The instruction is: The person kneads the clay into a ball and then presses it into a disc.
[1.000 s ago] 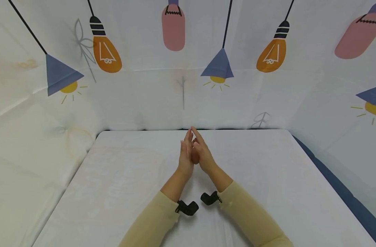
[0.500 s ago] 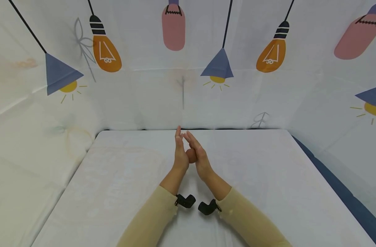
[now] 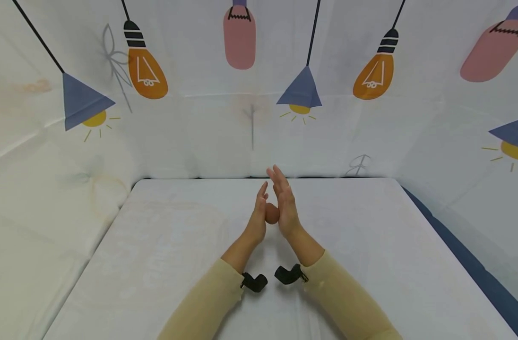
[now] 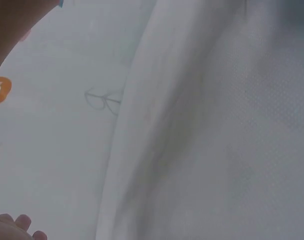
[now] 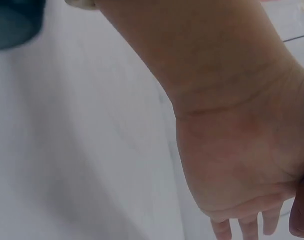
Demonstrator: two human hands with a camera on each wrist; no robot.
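A small, smooth brown ball (image 3: 272,213) sits between my two upright palms in the head view; its material cannot be told. My left hand (image 3: 256,221) touches it from the left with fingers fairly straight. From the right, the flat palm of my right hand (image 3: 288,212) presses against it, fingers stretched upward and set farther forward than the left ones. In the right wrist view, part of the brown ball (image 5: 302,212) shows at the right edge beside a palm. Only a few fingertips (image 4: 23,221) appear in the lower left of the left wrist view.
A white-covered table (image 3: 174,264) lies beneath both forearms. Behind it hangs a white cloth backdrop (image 3: 212,137) printed with lamps and bulbs. Black wrist cameras (image 3: 255,282) stick out from the beige sleeves (image 3: 344,297), close to each other.
Both hands rub back and forth against each other. The right hand has slid forward and the left back since half a second ago, and the ball has shifted slightly right between them.
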